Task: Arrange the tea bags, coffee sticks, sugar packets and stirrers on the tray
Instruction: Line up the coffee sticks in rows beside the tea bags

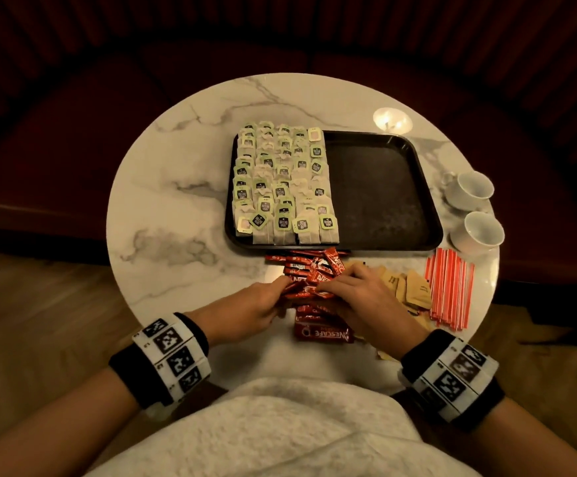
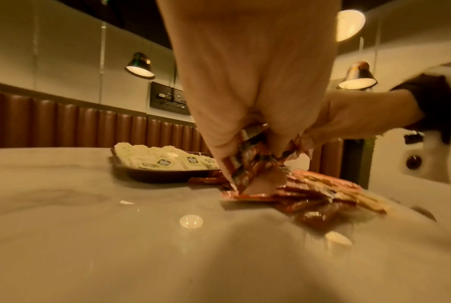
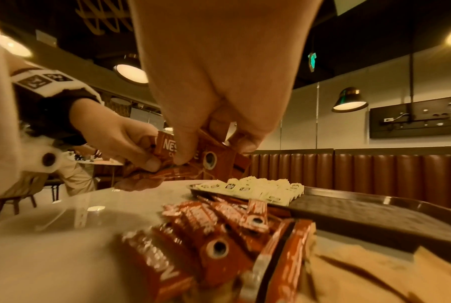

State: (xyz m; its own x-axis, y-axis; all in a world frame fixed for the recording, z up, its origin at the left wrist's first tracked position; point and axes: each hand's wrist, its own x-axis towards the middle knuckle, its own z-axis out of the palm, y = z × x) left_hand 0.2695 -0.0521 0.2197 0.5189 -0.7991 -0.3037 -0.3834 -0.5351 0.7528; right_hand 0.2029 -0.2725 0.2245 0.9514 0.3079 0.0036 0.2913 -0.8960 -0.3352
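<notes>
**Coffee sticks gathered in both hands, near of the tray**

Coffee sticks (image 1: 309,282) lie in a loose red heap on the table (image 1: 177,201), just near of the tray (image 1: 383,194). Both hands are in the heap. The left hand (image 1: 256,304) pinches one end of a small bundle between thumb and curled fingers, and the right hand (image 1: 359,297) pinches the other end the same way, thumb in front. The bundle's long axis runs left to right between the two hands, roughly level with the tray's near edge. Loose sticks below it point various ways, some fanned toward the tray.

The tray lies straight ahead, on the far side of the hands. Its left half is filled with tea bags (image 1: 281,187) in rows; its right half is bare. That bare half sits nearer the right hand, so the bundle would likely travel far and slightly right.

Brown sugar packets (image 1: 407,287) lie just right of the heap, and stirrers (image 1: 450,287) right of those, their long axes running near to far. Two white cups (image 1: 476,211) stand right of the tray.
</notes>
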